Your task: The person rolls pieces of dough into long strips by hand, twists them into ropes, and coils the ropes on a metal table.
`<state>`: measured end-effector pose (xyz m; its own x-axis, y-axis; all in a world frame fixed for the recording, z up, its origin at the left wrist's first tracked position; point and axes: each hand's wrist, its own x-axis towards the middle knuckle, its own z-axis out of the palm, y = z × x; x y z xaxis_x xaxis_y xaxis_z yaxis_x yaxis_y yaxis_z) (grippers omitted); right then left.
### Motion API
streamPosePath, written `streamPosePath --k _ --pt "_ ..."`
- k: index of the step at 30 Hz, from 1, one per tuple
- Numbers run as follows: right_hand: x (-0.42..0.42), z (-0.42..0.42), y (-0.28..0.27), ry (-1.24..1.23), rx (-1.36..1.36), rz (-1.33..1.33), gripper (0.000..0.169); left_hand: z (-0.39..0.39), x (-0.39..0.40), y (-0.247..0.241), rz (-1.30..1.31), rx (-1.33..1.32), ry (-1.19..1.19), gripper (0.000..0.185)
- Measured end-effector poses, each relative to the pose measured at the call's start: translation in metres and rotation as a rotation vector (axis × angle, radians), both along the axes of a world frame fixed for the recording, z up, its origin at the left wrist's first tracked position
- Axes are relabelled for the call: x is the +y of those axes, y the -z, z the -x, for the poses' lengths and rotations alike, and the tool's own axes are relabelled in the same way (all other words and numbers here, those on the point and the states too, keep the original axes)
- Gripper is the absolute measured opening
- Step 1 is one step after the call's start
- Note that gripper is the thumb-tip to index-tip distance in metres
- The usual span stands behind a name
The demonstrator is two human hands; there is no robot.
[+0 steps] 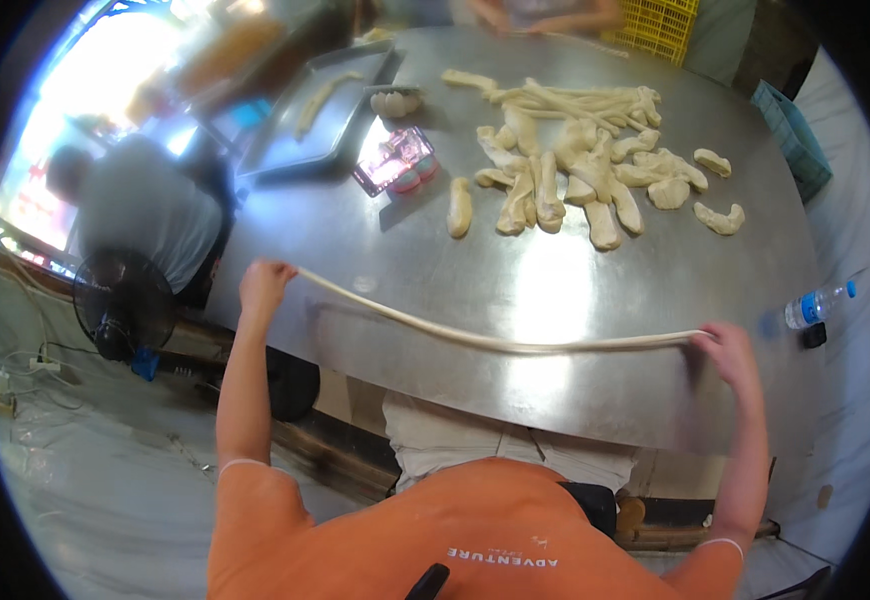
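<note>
A long thin rope of dough hangs stretched between my hands above the front of a metal table. My left hand pinches one end, out past the table's left front edge. The other end is held in the fingers of my right hand, at the right. Between them the rope sags in a shallow curve; whether its middle touches the metal cannot be told. Beyond it lies a heap of short, thick dough pieces, with long dough strands piled behind them.
A phone leans on pink round containers beside a tray holding one dough strip. A water bottle lies at the right edge. A fan stands left. Across the table are another person's arms.
</note>
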<state>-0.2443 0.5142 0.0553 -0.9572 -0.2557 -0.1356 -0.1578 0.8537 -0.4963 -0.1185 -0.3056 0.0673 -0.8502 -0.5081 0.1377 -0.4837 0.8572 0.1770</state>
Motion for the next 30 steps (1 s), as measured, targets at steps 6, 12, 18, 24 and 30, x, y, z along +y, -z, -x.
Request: streamPosePath --k 6,12,18,24,30 --pt "-0.131 -0.020 -0.012 -0.529 0.236 -0.107 0.040 0.064 0.160 -0.097 -1.324 -0.005 0.940 0.075" --pt "-0.176 -0.015 -0.020 -0.376 0.011 0.135 0.040 0.018 0.234 0.002 -0.601 -0.175 0.604 0.058" --pt "-0.151 0.033 0.061 -0.432 0.437 0.063 0.018 -0.014 0.291 0.070 -0.445 0.321 0.727 0.024" --pt "-0.104 0.023 0.072 -0.108 0.502 -0.192 0.016 -0.033 0.258 0.031 -1.989 0.289 0.180 0.038" --pt "-0.134 -0.023 0.035 0.070 0.260 0.169 0.026 0.017 0.205 0.058 -0.898 0.318 0.160 0.021"
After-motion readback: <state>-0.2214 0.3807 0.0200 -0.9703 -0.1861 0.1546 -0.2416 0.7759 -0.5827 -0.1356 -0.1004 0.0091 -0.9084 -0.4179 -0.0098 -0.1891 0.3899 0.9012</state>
